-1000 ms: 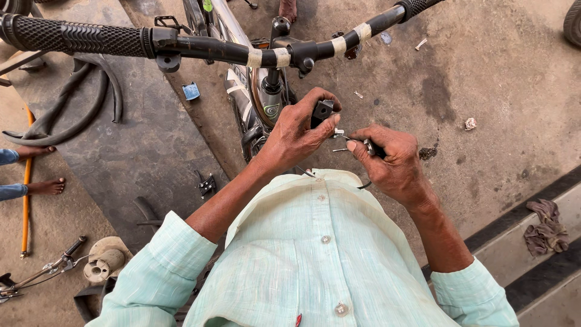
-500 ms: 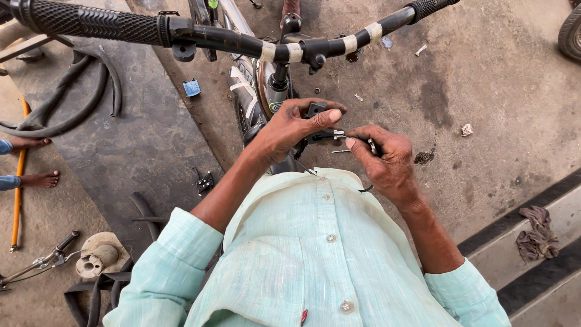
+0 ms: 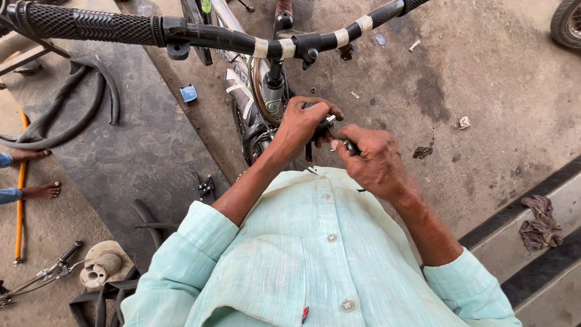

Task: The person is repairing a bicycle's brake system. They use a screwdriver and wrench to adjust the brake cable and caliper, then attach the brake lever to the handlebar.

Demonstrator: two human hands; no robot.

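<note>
The concrete floor [image 3: 484, 79] was stained and littered with small scraps. The bicycle [image 3: 260, 103] stood upon it, directly ahead of the person, and serves as the landmark for all positions below.

The handlebar [image 3: 230, 37] ran crosswise at the top of the bicycle, with a ribbed black grip [image 3: 85, 24] at its left end and pale tape bands near the stem. Left of the bicycle, a dark slab [image 3: 127, 145] carried a loop of black tyre [image 3: 54, 121]. Further left of the bicycle, an orange rod [image 3: 22, 181] lay beside another person's bare feet [image 3: 37, 175]. Near-left of the bicycle, a tan cap-like part [image 3: 104, 265] rested next to a metal hand tool [image 3: 42, 275]. Far right of the bicycle, a grey rag [image 3: 538, 224] lay on a step.

Both hands met just below the bicycle's stem, against the frame. The left hand [image 3: 302, 124] was curled closed around a small dark fitting [image 3: 321, 128], largely hidden by the fingers. The right hand [image 3: 372, 158] was closed around a slim metal tool [image 3: 340, 136], pinched between thumb and fingers.

The tool's long axis ran from the right hand up and leftward, its tip meeting the fitting. The fitting therefore lay to the upper left of the right grip, and the left hand was the nearer, already upon it. The tool's tip was too small to identify.
</note>
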